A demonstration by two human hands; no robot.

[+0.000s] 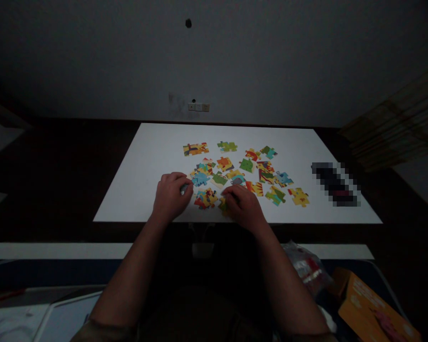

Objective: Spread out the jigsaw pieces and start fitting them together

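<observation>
Several colourful jigsaw pieces (235,171) lie scattered on a white board (146,156). My left hand (171,194) rests curled at the near left of the pieces, its fingertips closed on a small pale piece (184,188). My right hand (243,204) lies palm down over a yellow piece (224,205) near the board's front edge. Between the two hands sits a red, blue and yellow piece (206,197). A joined pair of pieces (195,149) lies at the far left of the group.
A dark blurred object (335,183) lies on the board's right side. An orange box (374,308) and a crinkled plastic bag (305,266) sit at the lower right near my lap. A wall socket (199,107) is behind the board. The room is dim.
</observation>
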